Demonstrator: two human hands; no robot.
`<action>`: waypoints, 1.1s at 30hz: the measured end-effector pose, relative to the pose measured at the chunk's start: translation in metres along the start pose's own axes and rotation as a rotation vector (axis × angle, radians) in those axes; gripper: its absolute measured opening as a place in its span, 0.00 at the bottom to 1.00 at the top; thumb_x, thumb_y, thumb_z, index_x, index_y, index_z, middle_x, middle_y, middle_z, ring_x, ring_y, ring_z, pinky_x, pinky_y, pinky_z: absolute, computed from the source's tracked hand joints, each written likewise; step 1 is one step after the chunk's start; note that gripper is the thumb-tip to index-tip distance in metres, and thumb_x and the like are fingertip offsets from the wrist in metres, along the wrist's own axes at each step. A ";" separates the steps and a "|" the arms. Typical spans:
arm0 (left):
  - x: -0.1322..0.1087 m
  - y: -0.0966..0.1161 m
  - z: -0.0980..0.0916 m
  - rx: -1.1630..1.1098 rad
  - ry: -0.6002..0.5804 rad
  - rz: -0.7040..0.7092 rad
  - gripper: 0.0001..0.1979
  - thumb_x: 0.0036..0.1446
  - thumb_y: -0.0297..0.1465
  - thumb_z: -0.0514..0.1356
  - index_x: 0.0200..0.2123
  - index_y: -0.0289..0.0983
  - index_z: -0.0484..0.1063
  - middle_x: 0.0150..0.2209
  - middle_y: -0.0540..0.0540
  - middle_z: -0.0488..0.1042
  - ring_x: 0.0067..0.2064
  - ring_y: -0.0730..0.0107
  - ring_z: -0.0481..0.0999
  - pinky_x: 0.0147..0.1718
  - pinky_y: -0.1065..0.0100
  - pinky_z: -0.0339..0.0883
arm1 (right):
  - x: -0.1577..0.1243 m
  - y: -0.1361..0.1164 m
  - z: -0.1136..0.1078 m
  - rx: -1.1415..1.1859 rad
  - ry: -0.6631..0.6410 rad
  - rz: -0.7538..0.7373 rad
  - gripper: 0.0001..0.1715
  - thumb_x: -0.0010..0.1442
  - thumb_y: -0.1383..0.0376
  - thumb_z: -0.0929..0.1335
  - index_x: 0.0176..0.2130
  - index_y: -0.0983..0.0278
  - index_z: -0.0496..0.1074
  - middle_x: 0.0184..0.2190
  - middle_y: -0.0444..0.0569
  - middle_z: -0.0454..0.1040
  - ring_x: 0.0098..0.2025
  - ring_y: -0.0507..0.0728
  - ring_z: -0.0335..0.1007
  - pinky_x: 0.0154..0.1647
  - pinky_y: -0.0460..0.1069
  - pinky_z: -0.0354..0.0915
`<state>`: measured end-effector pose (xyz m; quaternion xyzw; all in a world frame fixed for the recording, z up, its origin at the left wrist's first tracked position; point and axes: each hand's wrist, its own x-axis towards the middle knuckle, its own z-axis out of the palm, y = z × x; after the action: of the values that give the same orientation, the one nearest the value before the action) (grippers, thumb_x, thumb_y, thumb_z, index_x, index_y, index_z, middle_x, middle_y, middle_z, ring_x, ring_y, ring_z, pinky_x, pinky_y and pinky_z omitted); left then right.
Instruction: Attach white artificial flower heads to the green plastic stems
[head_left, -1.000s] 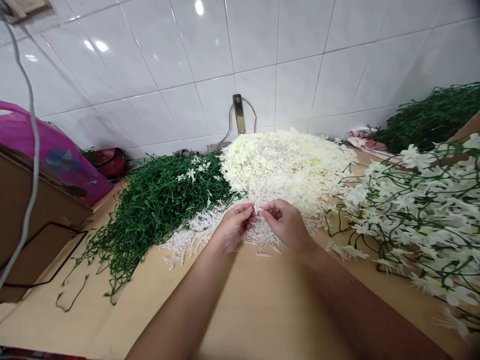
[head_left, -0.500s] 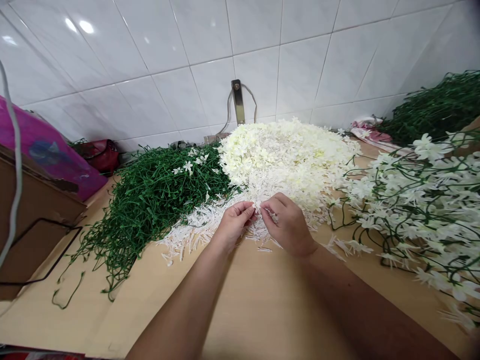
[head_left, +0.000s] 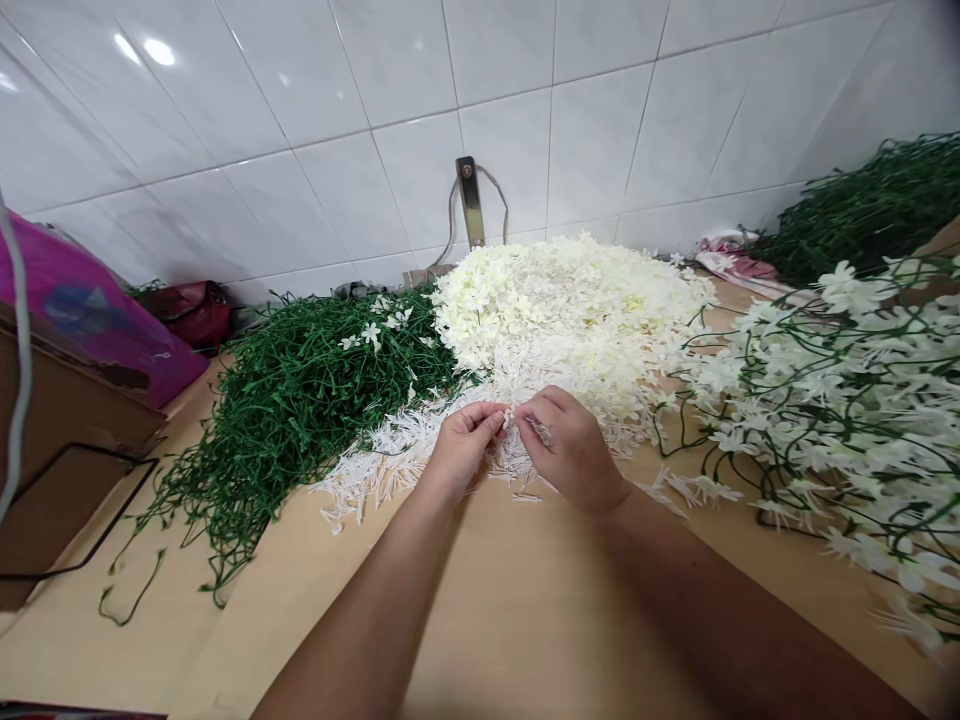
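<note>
My left hand (head_left: 466, 447) and my right hand (head_left: 568, 447) meet fingertip to fingertip over the front of the white heap. Between them is a small white artificial flower piece (head_left: 509, 414), pinched by both; its details are too small to make out. Right under the hands lie thin white stamen-like sticks (head_left: 397, 450). Behind them rises a mound of loose cream-white petals (head_left: 577, 290). Green plastic stems (head_left: 322, 380) are heaped on the left, with a few white blossoms on top. To the right spread finished-looking white flowers on green stems (head_left: 817, 400).
A cardboard box (head_left: 60, 460) and a magenta bag (head_left: 97, 310) stand at the left, near a dark red pouch (head_left: 191, 312). More green stems (head_left: 877, 205) and a pink-and-white cloth (head_left: 739, 260) lie at the back right. A metal bracket (head_left: 470, 200) is against the tiled wall.
The fingertips of both hands have shifted slightly around the small white flower piece. The view has moved a little; the heaps look the same.
</note>
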<state>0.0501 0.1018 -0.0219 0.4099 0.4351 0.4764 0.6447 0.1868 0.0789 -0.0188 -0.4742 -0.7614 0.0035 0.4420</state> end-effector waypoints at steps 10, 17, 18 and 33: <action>0.000 -0.003 0.002 0.050 0.035 0.094 0.08 0.38 0.28 0.66 0.27 0.34 0.75 0.22 0.50 0.72 0.23 0.81 0.65 0.23 0.77 0.59 | 0.000 -0.005 0.002 -0.228 0.049 0.003 0.08 0.53 0.72 0.61 0.24 0.63 0.63 0.24 0.51 0.67 0.31 0.58 0.62 0.34 0.52 0.59; -0.005 0.002 0.006 -0.062 0.015 -0.032 0.09 0.37 0.27 0.67 0.26 0.33 0.74 0.20 0.51 0.70 0.20 0.82 0.64 0.20 0.78 0.56 | -0.002 -0.002 0.008 -0.006 0.086 0.068 0.06 0.52 0.72 0.63 0.25 0.63 0.63 0.25 0.49 0.68 0.31 0.56 0.64 0.34 0.50 0.62; -0.005 0.003 0.006 -0.073 0.014 -0.043 0.09 0.36 0.27 0.67 0.26 0.33 0.74 0.19 0.51 0.70 0.20 0.83 0.63 0.19 0.78 0.55 | -0.002 -0.002 0.009 -0.015 0.095 0.077 0.06 0.52 0.72 0.63 0.25 0.63 0.63 0.25 0.49 0.68 0.31 0.56 0.64 0.34 0.50 0.62; -0.007 0.010 0.003 -0.075 -0.071 -0.047 0.15 0.31 0.30 0.71 0.24 0.32 0.71 0.21 0.51 0.72 0.24 0.79 0.70 0.25 0.77 0.63 | -0.003 -0.007 0.007 0.143 0.080 0.132 0.06 0.52 0.72 0.63 0.26 0.63 0.64 0.24 0.49 0.69 0.31 0.57 0.66 0.33 0.51 0.63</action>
<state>0.0490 0.0965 -0.0107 0.3918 0.4034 0.4622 0.6857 0.1772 0.0761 -0.0222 -0.4904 -0.7078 0.0681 0.5039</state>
